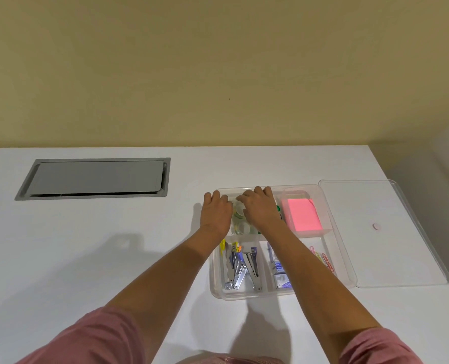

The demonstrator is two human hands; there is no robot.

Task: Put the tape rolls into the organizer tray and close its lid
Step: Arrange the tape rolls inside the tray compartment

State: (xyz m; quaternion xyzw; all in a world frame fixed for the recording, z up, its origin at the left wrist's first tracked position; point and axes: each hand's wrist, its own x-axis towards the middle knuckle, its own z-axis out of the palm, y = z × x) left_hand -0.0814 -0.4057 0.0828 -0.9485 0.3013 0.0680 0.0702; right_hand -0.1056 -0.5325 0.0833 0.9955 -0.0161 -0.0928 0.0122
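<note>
A clear plastic organizer tray (217, 290) sits on the white desk, right of centre. Its clear lid (391, 232) lies flat on the desk against the tray's right side. Several clear tape rolls (240, 224) lie in the tray's far-left compartment. My left hand (216, 212) rests over that compartment's left edge, fingers spread forward. My right hand (260, 208) lies over the same compartment, fingers curled down onto the rolls. The two hands hide most of the rolls, so whether either hand grips one is unclear.
Other compartments hold a pink sticky-note pad (303, 215), staplers (241, 266), staple boxes (280, 271) and coloured paper clips (324, 258). A grey cable hatch (94, 178) is set into the desk at the far left. A beige wall stands behind the desk.
</note>
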